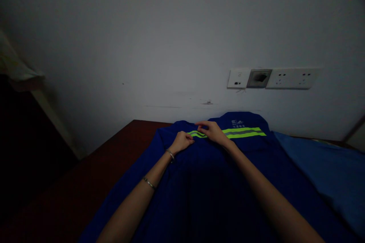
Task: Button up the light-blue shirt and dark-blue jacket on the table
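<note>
A dark blue work jacket lies spread on the reddish-brown wooden top, its far end close to the wall. Across it runs a yellow-green reflective strip with a grey middle band, and small white print sits above that. My left hand is closed at the strip's left end, its fingertips pinching the cloth. Just right of it, my right hand bends over the strip with curled fingers gripping the fabric. Between the hands the strip looks wavy. Two bracelets circle my left forearm and wrist.
Behind is a pale wall with a row of sockets on the right. A lighter blue cloth lies at the right beside the jacket. Bare wooden top shows on the left. Pale fabric hangs over something dark at far left.
</note>
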Demonstrator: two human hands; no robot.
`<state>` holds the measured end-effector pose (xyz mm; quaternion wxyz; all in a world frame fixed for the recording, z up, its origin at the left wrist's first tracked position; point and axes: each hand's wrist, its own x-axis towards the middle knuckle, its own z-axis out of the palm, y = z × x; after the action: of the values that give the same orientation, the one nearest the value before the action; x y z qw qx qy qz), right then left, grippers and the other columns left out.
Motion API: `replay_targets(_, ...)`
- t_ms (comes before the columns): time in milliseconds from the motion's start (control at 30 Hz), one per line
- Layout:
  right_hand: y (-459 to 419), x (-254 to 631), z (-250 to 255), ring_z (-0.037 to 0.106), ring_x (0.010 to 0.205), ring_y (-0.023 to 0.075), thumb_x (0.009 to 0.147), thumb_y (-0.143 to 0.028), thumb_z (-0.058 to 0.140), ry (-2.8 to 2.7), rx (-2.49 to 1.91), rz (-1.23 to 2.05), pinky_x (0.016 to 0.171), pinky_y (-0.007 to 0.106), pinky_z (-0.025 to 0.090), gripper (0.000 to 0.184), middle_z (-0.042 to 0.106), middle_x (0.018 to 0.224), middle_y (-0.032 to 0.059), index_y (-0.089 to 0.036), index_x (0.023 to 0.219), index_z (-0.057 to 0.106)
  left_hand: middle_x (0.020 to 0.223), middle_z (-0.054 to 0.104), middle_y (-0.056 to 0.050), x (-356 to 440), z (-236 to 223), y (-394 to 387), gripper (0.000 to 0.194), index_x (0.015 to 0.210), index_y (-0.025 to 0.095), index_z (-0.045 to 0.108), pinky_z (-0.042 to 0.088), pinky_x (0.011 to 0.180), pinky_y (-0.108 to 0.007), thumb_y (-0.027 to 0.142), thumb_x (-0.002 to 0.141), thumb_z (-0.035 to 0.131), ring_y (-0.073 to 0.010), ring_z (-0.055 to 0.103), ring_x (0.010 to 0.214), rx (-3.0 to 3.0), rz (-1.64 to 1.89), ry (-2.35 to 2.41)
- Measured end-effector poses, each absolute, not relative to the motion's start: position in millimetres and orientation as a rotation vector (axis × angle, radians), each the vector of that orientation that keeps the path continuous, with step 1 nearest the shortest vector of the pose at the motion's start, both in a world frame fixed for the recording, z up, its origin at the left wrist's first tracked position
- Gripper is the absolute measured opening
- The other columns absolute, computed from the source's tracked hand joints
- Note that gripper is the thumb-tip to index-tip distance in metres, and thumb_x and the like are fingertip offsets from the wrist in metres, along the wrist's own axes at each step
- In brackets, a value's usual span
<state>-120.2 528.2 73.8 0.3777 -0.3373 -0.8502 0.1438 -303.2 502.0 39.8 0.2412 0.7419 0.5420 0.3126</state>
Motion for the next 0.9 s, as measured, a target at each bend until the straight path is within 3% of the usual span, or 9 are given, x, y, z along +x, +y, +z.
replay_targets(233,519.4,-128.7,69.0,0.055,0.088,0.0171,0.077,-0.013,0.052,-2.422,-0.904,0.266,0.077,0.027,0.039,0.043,0.065,0.088,0.0033,-0.024,0.118,0.054,0.061,0.062,0.0,-301.2,46.9,496.6,0.017,0.073,0.009,0.07,0.035,0.055,-0.02,0.019,0.067,0.057,-0.0109,0.05,0.057,2.099,0.834,1.458)
replay_targets(533,523.8,-130.3,61.6,0.054,0.088,0.0176,0.076,-0.01,0.051,-2.493,-0.914,0.275,0.077,0.026,0.037,0.049,0.064,0.089,0.004,-0.022,0.124,0.048,0.055,0.059,0.001,-299.7,53.3,493.9,0.016,0.069,0.009,0.071,0.03,0.051,-0.018,0.014,0.067,0.056,-0.0086,0.046,0.053,2.208,0.797,1.439)
replay_targets(900,515.6,-131.0,65.6,0.054,0.09,0.0177,0.078,-0.013,0.051,-2.534,-0.97,0.217,0.072,0.024,0.036,0.044,0.063,0.091,0.0043,-0.021,0.122,0.048,0.062,0.064,-0.001,-301.2,57.7,492.5,0.017,0.075,0.01,0.072,0.031,0.052,-0.018,0.015,0.069,0.057,-0.0093,0.048,0.056,2.284,0.713,1.411)
